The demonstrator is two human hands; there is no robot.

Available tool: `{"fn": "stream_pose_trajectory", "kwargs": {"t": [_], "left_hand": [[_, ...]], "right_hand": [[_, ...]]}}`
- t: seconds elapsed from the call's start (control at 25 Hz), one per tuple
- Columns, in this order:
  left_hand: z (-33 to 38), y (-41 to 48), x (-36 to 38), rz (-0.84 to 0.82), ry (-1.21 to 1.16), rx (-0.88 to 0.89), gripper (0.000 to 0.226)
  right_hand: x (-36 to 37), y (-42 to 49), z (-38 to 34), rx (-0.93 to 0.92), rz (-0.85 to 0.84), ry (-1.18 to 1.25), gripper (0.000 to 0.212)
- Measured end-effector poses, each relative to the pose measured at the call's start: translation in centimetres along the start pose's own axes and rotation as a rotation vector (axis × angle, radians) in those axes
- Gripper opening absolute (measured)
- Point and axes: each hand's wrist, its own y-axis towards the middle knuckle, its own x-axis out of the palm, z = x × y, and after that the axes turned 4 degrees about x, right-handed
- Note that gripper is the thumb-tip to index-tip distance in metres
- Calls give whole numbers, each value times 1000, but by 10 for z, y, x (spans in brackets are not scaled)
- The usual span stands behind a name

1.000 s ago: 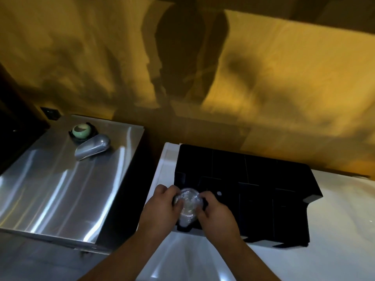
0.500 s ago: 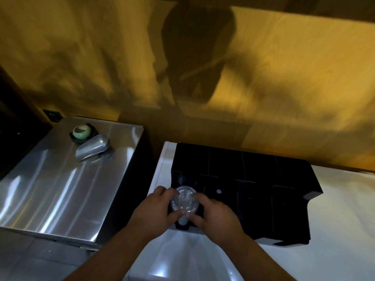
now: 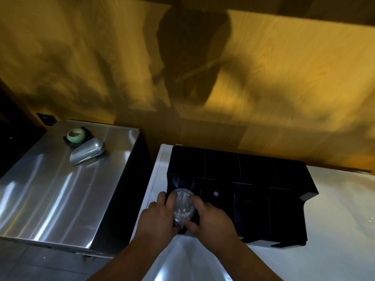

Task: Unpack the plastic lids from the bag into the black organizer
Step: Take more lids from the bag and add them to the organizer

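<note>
A stack of clear plastic lids (image 3: pixel 183 205) sits in the front left compartment of the black organizer (image 3: pixel 253 175), pressed between both hands. The left hand (image 3: pixel 160 218) wraps its fingers round the left side of the stack, and the right hand (image 3: pixel 211 220) closes on the right side, its thumb tucked under the near end. Together they form one closed grip on the lids, with the top of the stack tilted away from the person.

Just right of the grip, the next front compartment carries a small pale dot (image 3: pixel 215 193) on its wall. Further right and behind the grip, the organizer's other compartments run in dark rows; whether anything lies in them cannot be told. The organizer stands on a white surface (image 3: pixel 334 230) that reaches under the forearms. Well to the left of the grip stands a steel cabinet top (image 3: pixel 50 189), bearing a metal scoop (image 3: pixel 87 152) and, touching it, a green round pot (image 3: pixel 76 135). Beyond everything rises a wooden wall (image 3: pixel 284 78) with shadows.
</note>
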Motion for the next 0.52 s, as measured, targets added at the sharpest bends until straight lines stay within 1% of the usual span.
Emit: {"fn": "stream_pose_trajectory", "kwargs": {"t": [0.12, 0.32, 0.52], "left_hand": [[0, -2, 3, 11, -7, -7, 96], [0, -8, 8, 9, -8, -8, 111], [-2, -7, 11, -36, -55, -22, 102]], "right_hand": [[1, 0, 0, -4, 19, -10, 69], [0, -3, 0, -7, 23, -9, 68], [0, -3, 0, 1, 22, -46, 70]]}}
